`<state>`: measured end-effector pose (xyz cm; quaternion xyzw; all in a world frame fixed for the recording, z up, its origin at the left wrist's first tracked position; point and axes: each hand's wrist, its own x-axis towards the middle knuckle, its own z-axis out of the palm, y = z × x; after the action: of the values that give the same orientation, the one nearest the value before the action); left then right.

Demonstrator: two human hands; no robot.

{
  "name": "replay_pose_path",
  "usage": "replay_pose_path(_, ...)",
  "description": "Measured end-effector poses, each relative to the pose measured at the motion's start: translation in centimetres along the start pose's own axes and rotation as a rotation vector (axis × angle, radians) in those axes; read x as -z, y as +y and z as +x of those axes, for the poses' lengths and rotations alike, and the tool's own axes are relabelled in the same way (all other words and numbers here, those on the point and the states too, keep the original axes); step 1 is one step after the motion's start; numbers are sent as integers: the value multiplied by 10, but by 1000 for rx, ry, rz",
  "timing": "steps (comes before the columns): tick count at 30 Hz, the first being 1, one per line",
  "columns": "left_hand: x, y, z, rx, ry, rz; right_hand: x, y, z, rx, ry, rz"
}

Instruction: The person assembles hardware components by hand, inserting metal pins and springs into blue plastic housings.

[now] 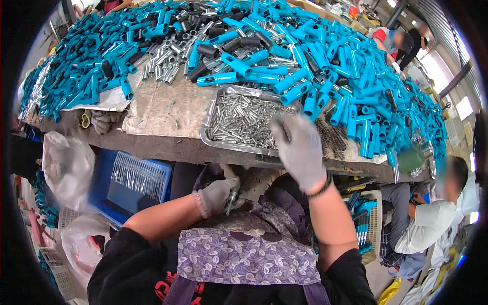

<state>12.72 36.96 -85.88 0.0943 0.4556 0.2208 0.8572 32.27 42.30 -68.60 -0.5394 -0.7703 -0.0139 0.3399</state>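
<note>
My left hand (pixel 217 195), in a grey glove, is closed in front of my apron. A slim piece with a metallic, greenish look (pixel 232 199) pokes out of its fingers; its kind is hard to make out. My gloved right hand (pixel 301 151) reaches over the right end of a metal tray (pixel 204 133) at the table's front edge. Its fingertips are blurred, so whether they pinch anything does not show. Many small silvery metal pins (pixel 241 119) fill the tray. Just right of this hand lies a heap of dark coil springs (pixel 333 138).
Blue tubular parts (pixel 371 96) cover much of the table, mixed with black sleeves and silvery metal tubes (pixel 165 63). A blue crate (pixel 114 201) with metal rods stands lower left, beside a white sack (pixel 67 165). Lower right, a basket (pixel 376 223) holds blue-handled pieces; a seated person (pixel 432 223) is beyond.
</note>
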Motion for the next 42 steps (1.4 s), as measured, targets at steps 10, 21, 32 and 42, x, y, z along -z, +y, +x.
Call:
replay_pose_path(10,38,-6,-66,-333,-110,497,-10,27,40,56,-85,48)
replay_pose_path(21,54,19,-148,-585,-91,321,-8,-35,-41,42,-677,637)
replay_pose_path(32,95,-17,-145,-790,-259,486,-110,-74,-91,35,-762,605)
replay_pose_path(42,267,12,-84,-505,915,1082,-96,-52,-99,-442,-771,885)
